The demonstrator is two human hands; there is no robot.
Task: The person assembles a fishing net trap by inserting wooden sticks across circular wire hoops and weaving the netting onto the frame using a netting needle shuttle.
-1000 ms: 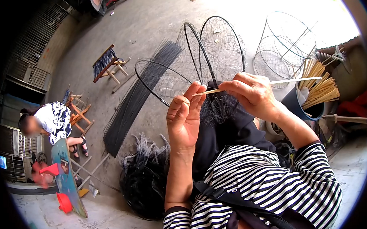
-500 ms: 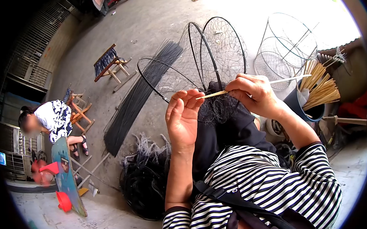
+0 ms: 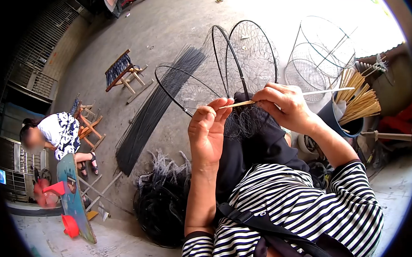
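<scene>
At the left hand, whose grip is unclear, lies one end of a thin strip that the right hand pinches partway along, presumably to steady it.

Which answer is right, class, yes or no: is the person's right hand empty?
No, the right hand grips a thin, pale strip that sticks out on both sides of it.
</scene>
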